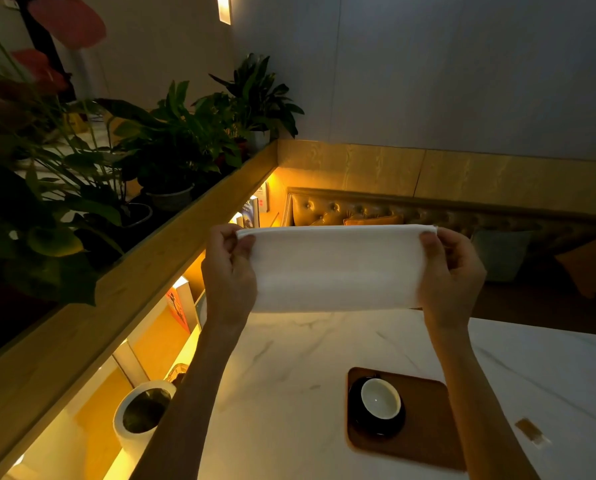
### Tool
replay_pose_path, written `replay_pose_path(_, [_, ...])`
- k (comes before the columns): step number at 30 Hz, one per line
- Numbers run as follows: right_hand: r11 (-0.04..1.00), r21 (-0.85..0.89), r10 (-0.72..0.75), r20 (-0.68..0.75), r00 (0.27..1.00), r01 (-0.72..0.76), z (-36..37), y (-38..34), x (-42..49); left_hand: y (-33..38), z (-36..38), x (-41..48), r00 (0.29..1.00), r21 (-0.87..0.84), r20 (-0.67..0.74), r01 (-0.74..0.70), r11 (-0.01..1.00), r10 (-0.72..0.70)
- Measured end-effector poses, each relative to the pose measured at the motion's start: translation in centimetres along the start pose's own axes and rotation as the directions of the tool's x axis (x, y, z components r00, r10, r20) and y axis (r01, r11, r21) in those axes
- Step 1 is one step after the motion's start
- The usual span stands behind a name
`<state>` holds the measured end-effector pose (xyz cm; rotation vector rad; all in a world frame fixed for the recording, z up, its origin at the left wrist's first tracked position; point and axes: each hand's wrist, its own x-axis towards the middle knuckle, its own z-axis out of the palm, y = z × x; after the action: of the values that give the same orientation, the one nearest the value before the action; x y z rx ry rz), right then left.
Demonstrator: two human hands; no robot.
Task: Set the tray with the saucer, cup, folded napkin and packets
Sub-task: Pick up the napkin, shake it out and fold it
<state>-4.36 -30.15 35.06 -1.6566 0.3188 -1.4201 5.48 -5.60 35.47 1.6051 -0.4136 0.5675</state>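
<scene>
The person holds a white rectangular cloth napkin up in the air above the far part of the white marble-patterned table. The left hand pinches its upper left corner and the right hand pinches its upper right corner, so the cloth hangs flat and taut between them. Below, nearer the person, a brown wooden tray with rounded corners lies on the table. On the tray's left side sits a black round saucer with a cup, white inside, standing on it. A small brown packet lies on the table to the right of the tray, apart from it.

The step in hand looks like folding the napkin. To do it well, the person should bring the pinched corners together evenly so the edges line up, crease the fold cleanly, then lay the napkin on the bare right part of the tray, clear of the saucer.
</scene>
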Motion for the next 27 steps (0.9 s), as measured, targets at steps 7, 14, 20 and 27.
replay_pose_path(7, [0.991, -0.05, 0.127, 0.159, 0.979, -0.12, 0.9, 2.3, -0.8, -1.3, -0.2, 0.7, 0.975, 0.064, 0.14, 0.163, 0.985, -0.17])
replay_pose_path(14, [0.963, -0.107, 0.265, 0.203, 0.942, -0.248, 1.2, 4.0, -3.6, -3.3, 1.4, -2.2, 0.892, 0.129, 0.207, 0.383, 0.915, -0.402])
replay_pose_path(20, [0.947, -0.102, 0.321, 0.294, 0.9, -0.304, 2.6, 3.2, -7.9, -2.9, 4.6, -6.0, 0.853, 0.134, 0.283, 0.417, 0.899, -0.438])
replay_pose_path(27, [0.941, -0.035, 0.328, 0.321, 0.888, -0.335, 3.9, 1.5, -11.3, -1.7, 5.9, -8.2, 0.887, 0.095, 0.299, 0.34, 0.936, -0.353])
